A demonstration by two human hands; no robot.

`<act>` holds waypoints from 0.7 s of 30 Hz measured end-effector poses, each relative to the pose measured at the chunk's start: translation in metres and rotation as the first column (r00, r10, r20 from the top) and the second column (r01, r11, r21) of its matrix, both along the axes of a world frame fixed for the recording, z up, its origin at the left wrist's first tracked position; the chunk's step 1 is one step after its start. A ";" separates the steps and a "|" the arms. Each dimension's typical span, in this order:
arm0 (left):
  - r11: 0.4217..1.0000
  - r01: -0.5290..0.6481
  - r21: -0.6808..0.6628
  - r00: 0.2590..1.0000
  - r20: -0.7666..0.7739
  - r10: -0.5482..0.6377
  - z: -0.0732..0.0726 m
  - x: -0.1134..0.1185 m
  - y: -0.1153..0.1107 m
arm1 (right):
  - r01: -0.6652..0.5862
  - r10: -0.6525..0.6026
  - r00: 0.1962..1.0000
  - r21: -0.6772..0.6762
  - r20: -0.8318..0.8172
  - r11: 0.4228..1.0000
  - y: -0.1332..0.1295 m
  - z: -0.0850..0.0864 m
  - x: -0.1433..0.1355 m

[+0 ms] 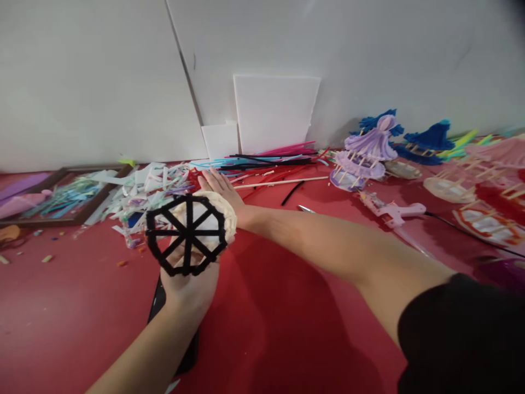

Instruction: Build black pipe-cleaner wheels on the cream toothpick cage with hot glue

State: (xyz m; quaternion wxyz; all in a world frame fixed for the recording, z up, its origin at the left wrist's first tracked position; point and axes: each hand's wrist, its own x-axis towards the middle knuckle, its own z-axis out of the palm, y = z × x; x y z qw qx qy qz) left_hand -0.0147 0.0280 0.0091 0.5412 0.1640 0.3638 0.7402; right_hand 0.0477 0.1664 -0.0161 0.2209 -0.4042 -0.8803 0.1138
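A black wheel-shaped frame with spokes (pixel 189 232) is held up by my left hand (pixel 192 279), whose fingers are mostly behind it. Against its back lies a cream, ruffled round piece (pixel 228 214). My right hand (pixel 219 185) reaches across beyond the wheel, its fingers spread above the heap of scraps and stems; nothing shows in its grasp. Under my left wrist, a black phone-like object (pixel 158 300) lies on the red table (pixel 287 312).
Pipe cleaners (pixel 262 161) and plastic scraps (pixel 139 189) lie along the back. On the right are a pink glue gun (pixel 394 212), a purple tiered model (pixel 371 142), a blue one (pixel 432 137) and pink pieces. A brown frame (pixel 77 219) sits left. White boards (pixel 274 112) lean on the wall.
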 end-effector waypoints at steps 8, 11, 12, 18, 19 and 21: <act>0.999 0.041 -0.016 0.999 -0.026 -0.041 0.000 0.002 0.005 | 0.092 -0.101 0.991 -0.102 -0.092 0.991 0.060 0.015 0.044; 0.991 0.078 -0.112 0.996 -0.030 -0.082 -0.003 0.003 0.007 | 0.114 -0.121 0.992 -0.166 -0.034 0.979 0.069 0.026 0.086; 0.983 0.096 -0.153 0.994 -0.042 -0.104 -0.005 0.004 0.007 | 0.113 -0.116 0.993 -0.194 -0.006 0.975 0.070 0.029 0.098; 0.891 0.273 -0.363 0.940 -0.096 -0.328 -0.010 0.009 0.003 | 0.083 -0.065 0.996 -0.315 0.069 0.945 0.061 0.028 0.128; 0.878 0.297 -0.375 0.931 -0.090 -0.354 -0.009 0.010 0.001 | 0.076 -0.064 0.997 -0.304 0.049 0.950 0.059 0.025 0.129; 0.857 0.337 -0.390 0.915 -0.081 -0.396 -0.007 0.011 -0.001 | 0.061 -0.062 0.998 -0.268 0.003 0.962 0.055 0.020 0.131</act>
